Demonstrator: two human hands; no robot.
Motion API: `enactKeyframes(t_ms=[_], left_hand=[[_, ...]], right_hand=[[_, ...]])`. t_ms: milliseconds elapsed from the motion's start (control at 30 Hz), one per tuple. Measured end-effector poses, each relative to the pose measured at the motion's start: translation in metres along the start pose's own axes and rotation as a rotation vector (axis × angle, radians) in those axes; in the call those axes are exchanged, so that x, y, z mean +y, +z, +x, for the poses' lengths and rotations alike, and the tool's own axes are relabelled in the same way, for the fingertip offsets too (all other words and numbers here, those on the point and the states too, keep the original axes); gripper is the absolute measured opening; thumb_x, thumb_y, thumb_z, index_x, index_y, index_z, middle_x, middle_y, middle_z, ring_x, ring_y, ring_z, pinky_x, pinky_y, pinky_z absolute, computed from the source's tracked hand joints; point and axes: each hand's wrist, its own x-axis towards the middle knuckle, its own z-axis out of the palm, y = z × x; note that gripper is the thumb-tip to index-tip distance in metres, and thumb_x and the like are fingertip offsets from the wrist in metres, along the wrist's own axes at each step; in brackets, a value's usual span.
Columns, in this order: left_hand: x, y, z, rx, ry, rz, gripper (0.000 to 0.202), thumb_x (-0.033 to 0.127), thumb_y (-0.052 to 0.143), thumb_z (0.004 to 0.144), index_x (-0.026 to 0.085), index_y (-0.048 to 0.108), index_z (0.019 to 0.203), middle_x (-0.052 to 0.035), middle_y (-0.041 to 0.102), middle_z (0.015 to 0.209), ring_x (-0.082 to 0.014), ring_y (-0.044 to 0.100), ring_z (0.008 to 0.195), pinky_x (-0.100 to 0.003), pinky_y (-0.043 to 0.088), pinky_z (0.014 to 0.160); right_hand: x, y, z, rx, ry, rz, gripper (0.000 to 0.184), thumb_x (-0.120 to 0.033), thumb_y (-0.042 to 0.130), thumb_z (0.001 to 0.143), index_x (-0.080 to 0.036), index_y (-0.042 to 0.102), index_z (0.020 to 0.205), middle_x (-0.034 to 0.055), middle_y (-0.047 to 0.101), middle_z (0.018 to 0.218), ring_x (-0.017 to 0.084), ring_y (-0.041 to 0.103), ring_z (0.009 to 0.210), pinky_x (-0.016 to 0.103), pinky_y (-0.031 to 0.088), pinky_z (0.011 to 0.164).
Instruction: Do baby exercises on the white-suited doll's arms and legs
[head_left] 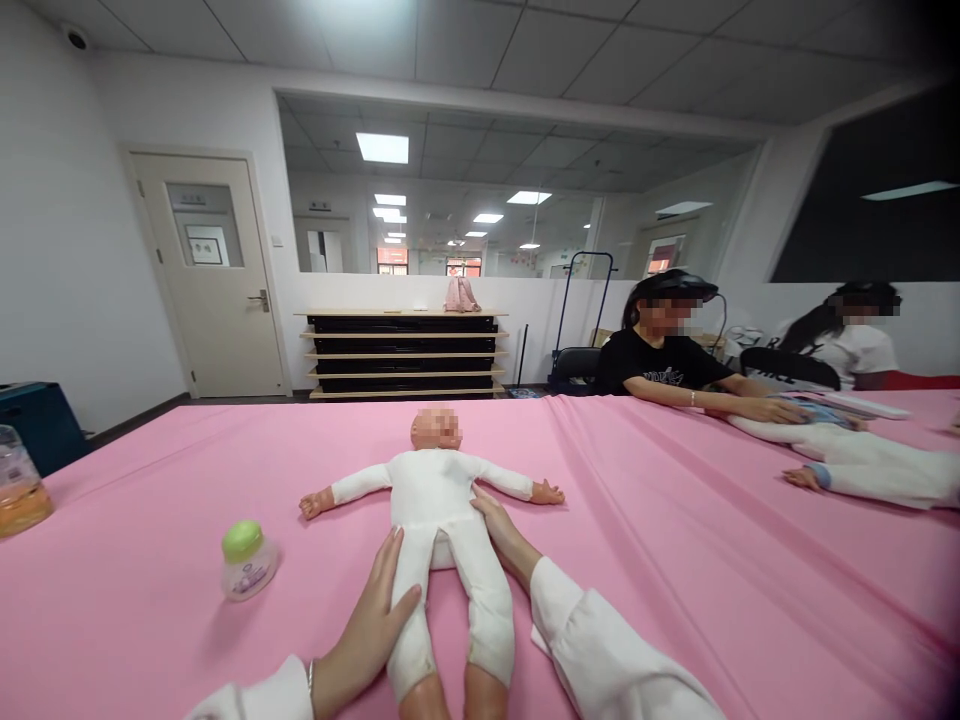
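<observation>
A baby doll (439, 500) in a white bodysuit lies on its back on the pink tablecloth (637, 480), arms spread, feet toward me. My left hand (375, 615) rests flat against the doll's left-side leg, fingers stretched out. My right hand (502, 530) lies along the doll's other hip and thigh, fingers extended and touching the white fabric. Neither hand holds anything. Both my wrists wear white sleeves.
A small baby bottle with a green cap (247, 562) stands left of the doll. A clear container with amber liquid (21, 490) sits at the far left edge. Two other people (660, 350) sit at the right with another doll (870, 465). A door and low shelves are behind.
</observation>
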Motion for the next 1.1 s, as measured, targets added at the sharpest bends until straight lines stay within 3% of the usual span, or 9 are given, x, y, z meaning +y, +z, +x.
enactKeyframes(t_ms=[100, 267, 400, 533, 667, 833, 1100], left_hand=[[-0.009, 0.003, -0.001, 0.026, 0.037, -0.011, 0.065, 0.042, 0.043, 0.081, 0.018, 0.02, 0.137, -0.0067, 0.013, 0.146, -0.0206, 0.007, 0.134, -0.04, 0.008, 0.111], [-0.016, 0.003, 0.006, 0.091, 0.03, -0.086, 0.059, 0.04, 0.049, 0.077, 0.017, 0.031, 0.128, -0.0109, 0.028, 0.138, -0.0242, 0.02, 0.13, -0.043, 0.014, 0.109], [-0.012, 0.006, 0.001, 0.133, -0.019, -0.231, 0.063, 0.038, 0.05, 0.078, 0.02, 0.022, 0.132, -0.011, 0.027, 0.139, -0.0243, 0.027, 0.128, -0.042, 0.024, 0.106], [-0.009, 0.006, -0.004, 0.243, -0.09, -0.338, 0.07, 0.034, 0.052, 0.077, 0.022, 0.014, 0.134, -0.0113, 0.029, 0.138, -0.0243, 0.03, 0.127, -0.04, 0.03, 0.102], [-0.009, 0.001, -0.003, 0.33, -0.066, -0.304, 0.054, 0.029, 0.052, 0.074, 0.02, 0.033, 0.123, -0.0098, 0.038, 0.128, -0.0243, 0.035, 0.122, -0.04, 0.029, 0.102], [-0.007, -0.005, 0.0, 0.346, -0.032, -0.302, 0.042, 0.027, 0.048, 0.073, 0.019, 0.04, 0.114, -0.0085, 0.044, 0.118, -0.024, 0.039, 0.116, -0.041, 0.03, 0.1], [-0.007, -0.004, -0.001, 0.308, 0.002, -0.15, 0.036, 0.031, 0.041, 0.08, 0.021, 0.039, 0.115, -0.0063, 0.04, 0.118, -0.0221, 0.036, 0.118, -0.041, 0.029, 0.102]], right_hand=[[0.002, -0.005, 0.003, -0.123, 0.043, 0.088, 0.048, -0.011, 0.047, 0.062, -0.022, 0.06, 0.106, 0.0011, 0.056, 0.121, 0.02, 0.051, 0.111, 0.034, 0.038, 0.095], [0.009, -0.018, 0.005, -0.118, 0.089, 0.068, 0.049, -0.016, 0.047, 0.066, -0.023, 0.055, 0.114, 0.0017, 0.054, 0.124, 0.022, 0.051, 0.112, 0.037, 0.035, 0.097], [0.01, -0.02, 0.006, -0.059, 0.055, -0.022, 0.047, -0.014, 0.049, 0.065, -0.023, 0.058, 0.11, 0.0015, 0.055, 0.122, 0.021, 0.047, 0.116, 0.036, 0.031, 0.101], [0.009, -0.016, 0.001, -0.099, 0.025, -0.088, 0.046, -0.02, 0.05, 0.072, -0.023, 0.052, 0.117, 0.002, 0.053, 0.124, 0.02, 0.047, 0.116, 0.036, 0.033, 0.1], [0.016, -0.013, -0.007, -0.049, 0.05, -0.271, 0.049, -0.03, 0.049, 0.078, -0.023, 0.043, 0.126, 0.0025, 0.047, 0.13, 0.018, 0.042, 0.121, 0.036, 0.03, 0.103], [0.025, -0.009, -0.011, 0.041, 0.01, -0.497, 0.048, -0.039, 0.044, 0.082, -0.022, 0.042, 0.127, 0.0035, 0.043, 0.133, 0.018, 0.036, 0.125, 0.035, 0.025, 0.106], [0.027, -0.011, -0.009, 0.053, -0.031, -0.435, 0.044, -0.041, 0.048, 0.08, -0.026, 0.048, 0.121, 0.0027, 0.05, 0.127, 0.02, 0.041, 0.121, 0.038, 0.026, 0.105]])
